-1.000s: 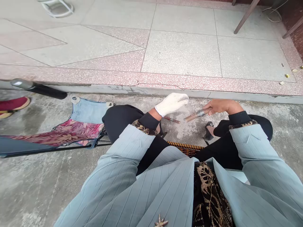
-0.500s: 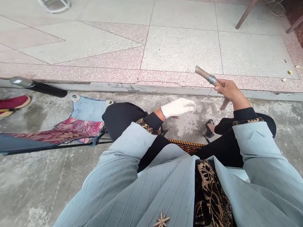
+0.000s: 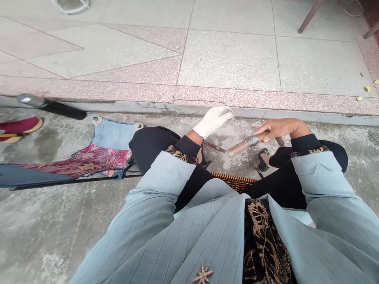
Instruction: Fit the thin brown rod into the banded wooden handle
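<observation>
Closest to me, well short of the kerb (image 3: 189, 107), lies my pale blue jacket (image 3: 207, 232), cut off by the bottom edge. Between it and the kerb an orange-and-black woven edge (image 3: 235, 182) peeps out, the rest covered by my clothes. My right shoe (image 3: 263, 161) is on the ground short of the kerb, only partly showing.

Just this side of the kerb, my bare right hand (image 3: 281, 128) has its fingers wrapped around the wire-bound wooden stick (image 3: 239, 148); my grip hides its middle, and I can't make out how the piece past my hand joins it. My gloved left hand (image 3: 213, 120) is bent over in front of the kerb, fingers curled; I can't tell whether they hold anything. Below it a thin dark rod (image 3: 213, 145) runs toward the stick's tip, one end hidden; whether they touch is unclear.

Beyond the kerb spreads the tiled floor (image 3: 231, 59), and farthest from it a wooden leg (image 3: 310, 15) and a white frame (image 3: 71, 8), both cropped at the top.
</observation>
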`<state>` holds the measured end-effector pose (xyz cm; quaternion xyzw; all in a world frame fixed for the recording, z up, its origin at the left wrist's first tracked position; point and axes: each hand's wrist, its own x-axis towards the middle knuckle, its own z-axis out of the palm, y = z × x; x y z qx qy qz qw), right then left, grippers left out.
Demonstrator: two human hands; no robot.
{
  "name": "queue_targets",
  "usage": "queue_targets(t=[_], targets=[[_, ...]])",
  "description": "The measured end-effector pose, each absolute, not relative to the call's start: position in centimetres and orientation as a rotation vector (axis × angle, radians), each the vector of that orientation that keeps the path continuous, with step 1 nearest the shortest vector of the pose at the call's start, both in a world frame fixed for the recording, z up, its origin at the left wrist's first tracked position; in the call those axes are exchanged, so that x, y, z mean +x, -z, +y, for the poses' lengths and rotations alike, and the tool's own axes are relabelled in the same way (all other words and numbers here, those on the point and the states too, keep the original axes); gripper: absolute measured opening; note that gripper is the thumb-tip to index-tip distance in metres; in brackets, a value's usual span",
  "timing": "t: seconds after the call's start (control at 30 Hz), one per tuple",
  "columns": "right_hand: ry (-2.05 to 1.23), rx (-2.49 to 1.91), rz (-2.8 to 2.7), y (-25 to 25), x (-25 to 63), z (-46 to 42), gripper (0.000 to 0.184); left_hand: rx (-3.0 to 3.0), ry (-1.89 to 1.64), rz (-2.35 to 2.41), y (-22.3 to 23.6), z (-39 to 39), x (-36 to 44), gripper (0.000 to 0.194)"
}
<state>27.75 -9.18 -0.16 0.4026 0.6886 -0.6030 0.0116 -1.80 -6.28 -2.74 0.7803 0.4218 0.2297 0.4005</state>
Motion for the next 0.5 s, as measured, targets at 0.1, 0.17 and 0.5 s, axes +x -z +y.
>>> queue_targets(t=[0.1,0.17,0.5], targets=[[2.198,1.371,2.332,-0.8,28.4,-9.5,0.051,1.895,-0.498,0.997,3.4,-6.8,-1.0,0.025],[2.323,1.743,2.461,-0.7,28.8,-9.4,0.046,1.84,-0.379,0.872,3.7,-7.5,-0.3,0.028],[0.725,2.422,2.135,3.4,28.3,-7.4,0.038,1.975,-0.18,0.561,2.9,-9.1,0.5,0.031]])
